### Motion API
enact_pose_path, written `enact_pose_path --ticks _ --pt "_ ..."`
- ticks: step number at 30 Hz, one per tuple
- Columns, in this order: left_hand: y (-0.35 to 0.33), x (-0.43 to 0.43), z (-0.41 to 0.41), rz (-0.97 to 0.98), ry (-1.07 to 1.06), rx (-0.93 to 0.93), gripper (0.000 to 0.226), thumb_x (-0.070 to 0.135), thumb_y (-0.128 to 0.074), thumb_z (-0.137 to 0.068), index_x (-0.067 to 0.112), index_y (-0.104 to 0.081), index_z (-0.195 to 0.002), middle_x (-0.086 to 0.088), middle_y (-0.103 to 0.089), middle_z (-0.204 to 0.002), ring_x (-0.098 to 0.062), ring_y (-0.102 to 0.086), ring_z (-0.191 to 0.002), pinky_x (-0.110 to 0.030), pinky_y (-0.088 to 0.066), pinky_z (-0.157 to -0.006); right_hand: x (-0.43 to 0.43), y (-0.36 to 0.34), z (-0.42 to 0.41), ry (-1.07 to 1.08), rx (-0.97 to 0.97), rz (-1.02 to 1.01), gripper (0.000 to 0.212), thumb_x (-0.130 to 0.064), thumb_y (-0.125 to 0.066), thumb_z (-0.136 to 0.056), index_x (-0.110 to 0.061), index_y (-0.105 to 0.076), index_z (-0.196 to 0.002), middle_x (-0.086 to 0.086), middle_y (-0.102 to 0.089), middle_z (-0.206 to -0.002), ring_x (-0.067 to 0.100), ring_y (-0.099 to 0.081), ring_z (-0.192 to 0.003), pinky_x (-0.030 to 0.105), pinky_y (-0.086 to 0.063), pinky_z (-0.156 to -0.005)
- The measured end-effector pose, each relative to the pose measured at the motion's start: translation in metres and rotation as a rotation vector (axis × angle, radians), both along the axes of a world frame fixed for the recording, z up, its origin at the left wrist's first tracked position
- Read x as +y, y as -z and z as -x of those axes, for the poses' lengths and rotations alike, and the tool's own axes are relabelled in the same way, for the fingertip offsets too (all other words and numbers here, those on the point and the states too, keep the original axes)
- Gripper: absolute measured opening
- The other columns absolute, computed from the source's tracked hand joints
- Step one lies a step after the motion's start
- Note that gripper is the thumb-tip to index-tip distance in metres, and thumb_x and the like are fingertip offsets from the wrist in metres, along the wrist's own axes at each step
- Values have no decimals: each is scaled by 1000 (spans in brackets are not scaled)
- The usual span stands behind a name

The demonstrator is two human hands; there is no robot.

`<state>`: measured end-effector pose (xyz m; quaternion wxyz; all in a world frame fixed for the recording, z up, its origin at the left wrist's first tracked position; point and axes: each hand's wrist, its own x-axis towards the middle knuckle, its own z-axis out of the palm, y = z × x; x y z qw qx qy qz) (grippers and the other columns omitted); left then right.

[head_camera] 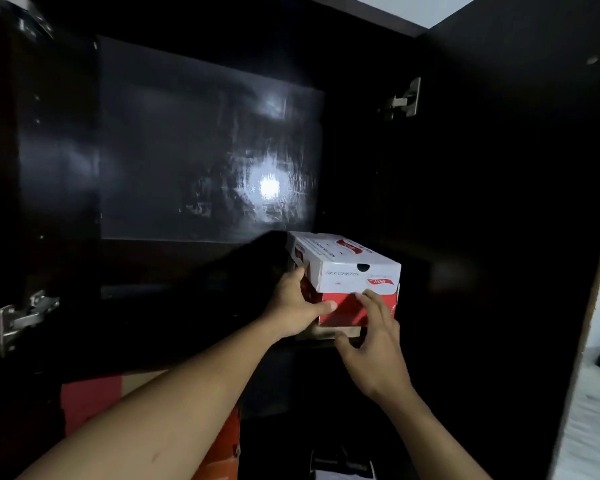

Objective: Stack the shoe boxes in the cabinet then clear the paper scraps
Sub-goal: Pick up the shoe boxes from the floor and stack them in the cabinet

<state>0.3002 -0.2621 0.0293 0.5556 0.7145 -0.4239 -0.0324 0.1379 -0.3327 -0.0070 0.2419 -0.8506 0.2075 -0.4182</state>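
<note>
Low on the left, an orange-red cardboard box (90, 403) sits below the shelf of the dark wooden cabinet (187, 140). Our left hand (293, 306) grips the left front corner of the white-lidded red cardboard shoe box (354, 271), steadying it on that shelf, apparently atop something brownish. Our right hand (371, 337) holds the same end, fingers on its face and thumb under the edge, likely to slide it deeper.

One wide-angle camera worn on the head faces straight into the dark glossy cabinet (205, 140) from near. The white and red cardboard shoe box (347, 261) sits low, right of centre, and the open dark door (499, 202) fills the right side.
</note>
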Motion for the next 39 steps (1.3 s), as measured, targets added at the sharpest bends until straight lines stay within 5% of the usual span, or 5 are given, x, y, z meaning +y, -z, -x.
enact_pose_path --ticks 6,17,25,32,39 --pt "4 -43 -39 38 -133 -12 81 25 -85 -78 22 -46 -149 -2 -67 -131 -17 -64 -118 -40 -52 -104 -53 -3 -34 -22 257 51 81 -29 -63 -93 -31 -16 -158 -17 0 -166 12 -9 -154 48 -26 -122" --pt "10 -57 -56 -17 -333 -109 89 51 -79 -76 28 -41 -152 -3 -67 -129 -27 -62 -120 -45 -49 -102 -76 -1 -63 -16 280 98 83 -18 -65 -86 -22 -22 -158 -7 -9 -166 25 -18 -149 33 -18 -119" --pt "93 -1 26 134 -297 -642 55 47 -63 -79 25 -59 -129 6 -63 -108 -22 -55 -103 -45 -46 -87 -60 86 2 68 267 -87 62 -28 -62 -95 -18 -37 -151 5 -35 -152 29 -36 -137 38 -32 -113" --pt "228 22 55 -604 -102 -406 47 53 -61 -89 32 -58 -132 7 -61 -127 -19 -55 -122 -38 -45 -99 -55 240 56 2 577 -378 48 -34 -61 -95 -20 -51 -140 10 -53 -137 35 -50 -129 42 -45 -105" --pt "295 9 62 -793 48 -310 58 52 -56 -96 31 -46 -149 7 -43 -153 -23 -42 -139 -45 -42 -108 -46 282 67 61 597 -344 54 -24 -55 -97 -22 -41 -149 4 -46 -142 32 -43 -132 38 -40 -108"
